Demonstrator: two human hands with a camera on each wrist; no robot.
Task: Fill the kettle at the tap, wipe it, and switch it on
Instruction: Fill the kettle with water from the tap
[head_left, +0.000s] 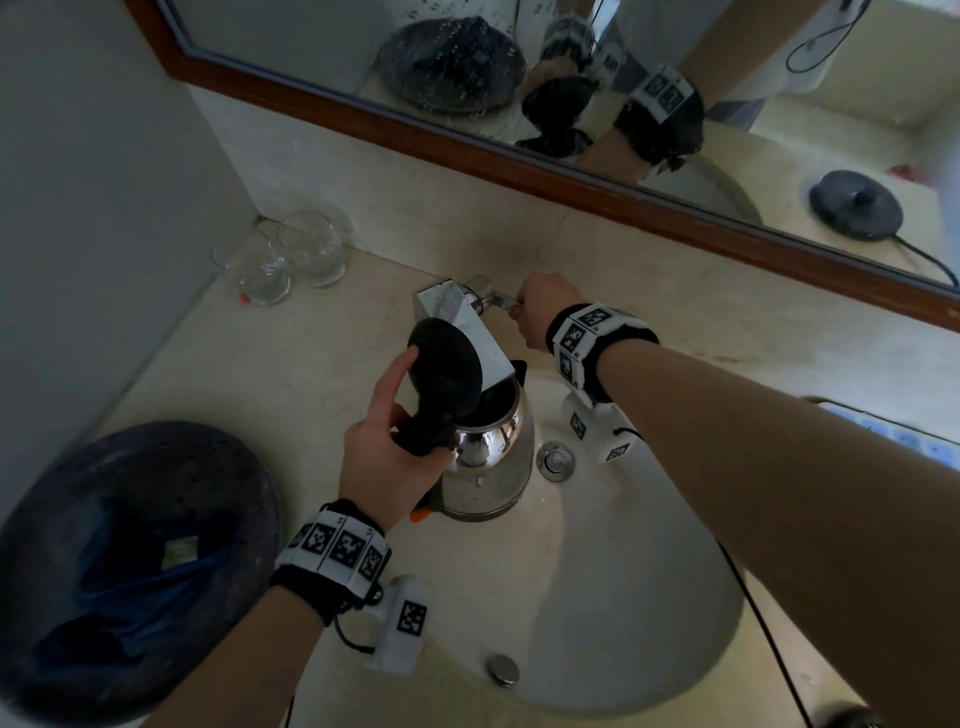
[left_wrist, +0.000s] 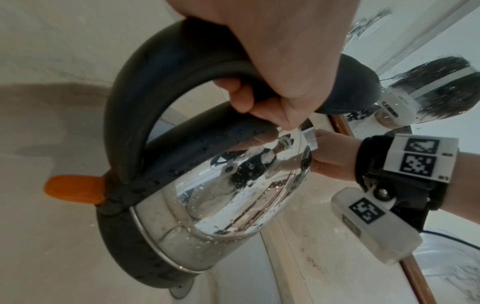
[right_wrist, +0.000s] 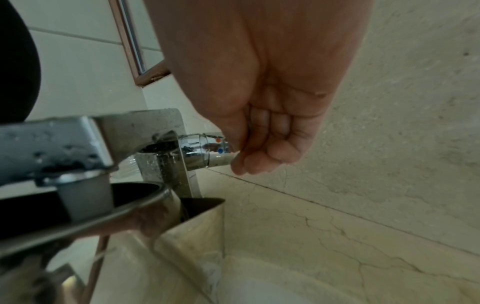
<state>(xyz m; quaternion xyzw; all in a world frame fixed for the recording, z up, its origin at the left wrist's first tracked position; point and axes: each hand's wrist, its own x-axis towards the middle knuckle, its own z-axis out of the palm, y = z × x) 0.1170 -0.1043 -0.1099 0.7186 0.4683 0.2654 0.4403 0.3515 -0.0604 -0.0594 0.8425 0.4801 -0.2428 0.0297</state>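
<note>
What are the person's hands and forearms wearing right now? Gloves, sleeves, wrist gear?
No gloves and no sleeves on the forearms. The left hand and right hand each have a black wrist strap ringed with white blocks bearing black square-pattern markers. A white box-shaped wrist camera unit, also marked, hangs under each wrist, tied by thin black cord.

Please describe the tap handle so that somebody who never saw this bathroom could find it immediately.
Start at the sink set in the beige counter below the wooden-framed mirror. At its back edge stands a square chrome tap whose spout reaches over the open kettle. The tap handle is the round chrome part on the tap's side, held by the right hand; it alone carries red and blue dots.
</note>
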